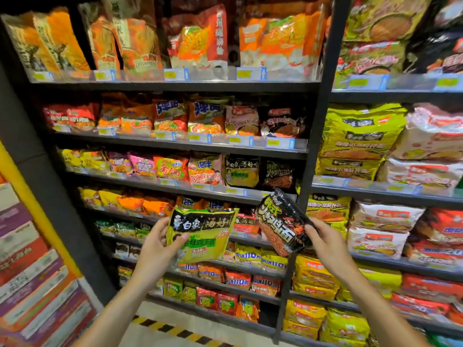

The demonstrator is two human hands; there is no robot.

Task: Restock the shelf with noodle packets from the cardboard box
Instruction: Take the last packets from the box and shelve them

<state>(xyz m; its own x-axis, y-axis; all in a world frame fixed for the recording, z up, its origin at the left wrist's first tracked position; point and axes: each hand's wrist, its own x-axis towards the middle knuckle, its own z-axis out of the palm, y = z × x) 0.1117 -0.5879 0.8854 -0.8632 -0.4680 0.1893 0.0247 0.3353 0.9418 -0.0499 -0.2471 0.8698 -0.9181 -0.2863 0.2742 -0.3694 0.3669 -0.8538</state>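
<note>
My left hand (156, 249) grips a yellow-green noodle packet (203, 234) with a black top band, held upright in front of the shelves. My right hand (325, 242) holds a black noodle packet (281, 222) with red noodles printed on it, tilted to the left. Both packets hang just below the third shelf (180, 182), where matching yellow-green packets (241, 171) and black packets (278, 174) stand at its right end. The cardboard box is out of view.
Dark metal shelving full of noodle packets fills the view. A black upright post (313, 146) separates it from a right bay holding large multipacks (358, 141). Stacked cartons (30, 271) stand at the left. Yellow-black hazard tape (175, 329) marks the floor below.
</note>
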